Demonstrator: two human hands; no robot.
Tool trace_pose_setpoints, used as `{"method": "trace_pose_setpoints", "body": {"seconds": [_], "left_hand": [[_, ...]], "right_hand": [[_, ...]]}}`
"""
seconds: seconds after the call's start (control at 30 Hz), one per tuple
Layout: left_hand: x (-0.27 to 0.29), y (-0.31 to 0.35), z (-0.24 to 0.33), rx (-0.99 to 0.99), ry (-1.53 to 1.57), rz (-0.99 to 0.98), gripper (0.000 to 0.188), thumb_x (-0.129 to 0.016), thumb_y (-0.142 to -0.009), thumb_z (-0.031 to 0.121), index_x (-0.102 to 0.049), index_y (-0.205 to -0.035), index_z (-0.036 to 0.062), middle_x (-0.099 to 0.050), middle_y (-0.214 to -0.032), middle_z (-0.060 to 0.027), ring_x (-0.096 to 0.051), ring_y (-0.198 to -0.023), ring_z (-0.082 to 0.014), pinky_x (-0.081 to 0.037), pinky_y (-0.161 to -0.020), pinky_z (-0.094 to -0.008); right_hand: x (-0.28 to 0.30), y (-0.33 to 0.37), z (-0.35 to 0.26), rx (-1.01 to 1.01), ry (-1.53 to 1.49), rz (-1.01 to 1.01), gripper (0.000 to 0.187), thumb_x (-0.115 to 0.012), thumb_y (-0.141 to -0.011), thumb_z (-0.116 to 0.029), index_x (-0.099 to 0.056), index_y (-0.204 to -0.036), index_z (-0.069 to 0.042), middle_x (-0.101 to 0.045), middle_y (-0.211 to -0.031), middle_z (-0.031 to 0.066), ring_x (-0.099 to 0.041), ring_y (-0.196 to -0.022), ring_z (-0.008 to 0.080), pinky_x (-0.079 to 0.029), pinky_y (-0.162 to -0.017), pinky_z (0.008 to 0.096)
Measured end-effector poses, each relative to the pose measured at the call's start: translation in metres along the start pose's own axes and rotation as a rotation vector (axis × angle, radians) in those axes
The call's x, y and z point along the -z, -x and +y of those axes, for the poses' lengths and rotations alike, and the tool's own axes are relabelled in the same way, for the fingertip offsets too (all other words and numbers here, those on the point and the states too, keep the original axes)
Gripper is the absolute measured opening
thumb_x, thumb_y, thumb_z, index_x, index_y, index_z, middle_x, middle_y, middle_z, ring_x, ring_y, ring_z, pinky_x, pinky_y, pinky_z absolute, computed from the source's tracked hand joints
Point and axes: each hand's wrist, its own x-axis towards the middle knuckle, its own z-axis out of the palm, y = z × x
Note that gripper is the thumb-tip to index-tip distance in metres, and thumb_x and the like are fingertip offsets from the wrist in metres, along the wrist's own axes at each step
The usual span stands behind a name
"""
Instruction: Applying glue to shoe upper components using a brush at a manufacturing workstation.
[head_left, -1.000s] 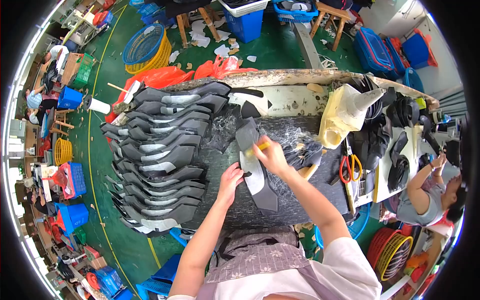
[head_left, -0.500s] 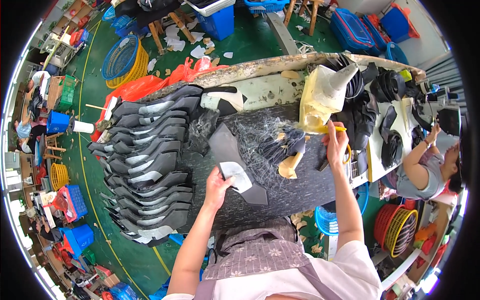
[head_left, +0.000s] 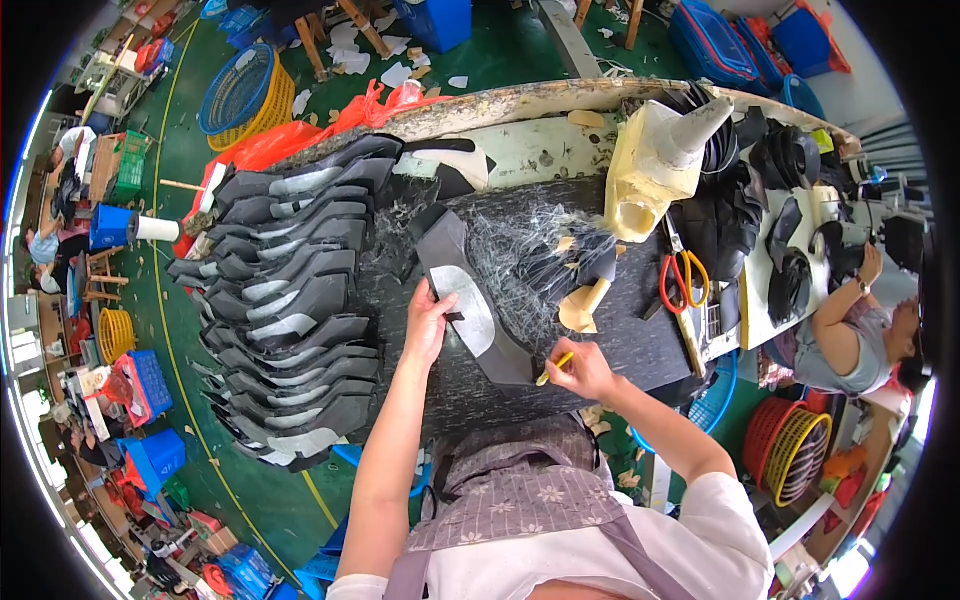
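Observation:
My left hand [head_left: 430,325] grips the near left edge of a curved dark grey shoe-upper piece [head_left: 445,240], thumb on top. A light grey patch [head_left: 464,310] covers its middle. My right hand [head_left: 583,370] pinches a thin yellow stick [head_left: 553,370] at the piece's lower right end. Whatever tip the stick has is hidden or too small to make out. Stringy, dried glue-like strands [head_left: 500,235] cover the dark board [head_left: 400,340] beside the piece. A crusted cream-yellow container [head_left: 645,165] with a cone-shaped top and an opening toward me stands at the far right of the board.
Overlapping rows of similar dark pieces [head_left: 290,290] fill the left side. Scissors [head_left: 683,275] with red and orange handles lie at the right, near more black pieces [head_left: 735,215]. Tan scraps [head_left: 582,305] sit on the strands. Another person [head_left: 850,330] sits at the right.
My right hand has brought the yellow stick from the container's opening down and left to the near end of the piece. The scissors now show fully. My left hand still holds the piece.

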Motion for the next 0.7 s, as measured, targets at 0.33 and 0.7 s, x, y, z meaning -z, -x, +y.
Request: {"method": "trace_pose_setpoints", "body": {"seconds": [0.33, 0.7], "left_hand": [[-0.006, 0.005, 0.012, 0.105, -0.027, -0.027, 0.041, -0.055, -0.083, 0.000, -0.044, -0.121, 0.0078, -0.058, -0.110, -0.0064, -0.056, -0.100, -0.0169, -0.046, -0.084, -0.0330], [-0.010, 0.043, -0.002, -0.067, 0.088, -0.026, 0.045, -0.057, -0.078, -0.004, -0.045, -0.121, 0.0037, -0.056, -0.111, -0.0051, -0.055, -0.101, -0.0151, -0.042, -0.089, -0.0306]], "right_hand": [[-0.012, -0.039, -0.031, -0.038, 0.013, -0.178, 0.012, -0.059, -0.078, -0.013, -0.053, -0.083, -0.005, -0.061, -0.072, 0.0099, -0.062, -0.067, 0.0243, -0.049, -0.059, 0.0329], [0.032, -0.251, -0.101, 0.275, 0.808, -0.165, 0.048, -0.050, -0.076, -0.011, -0.050, -0.121, -0.030, -0.063, -0.075, 0.0133, -0.062, -0.076, 0.0336, -0.048, -0.066, 0.0427]]}}
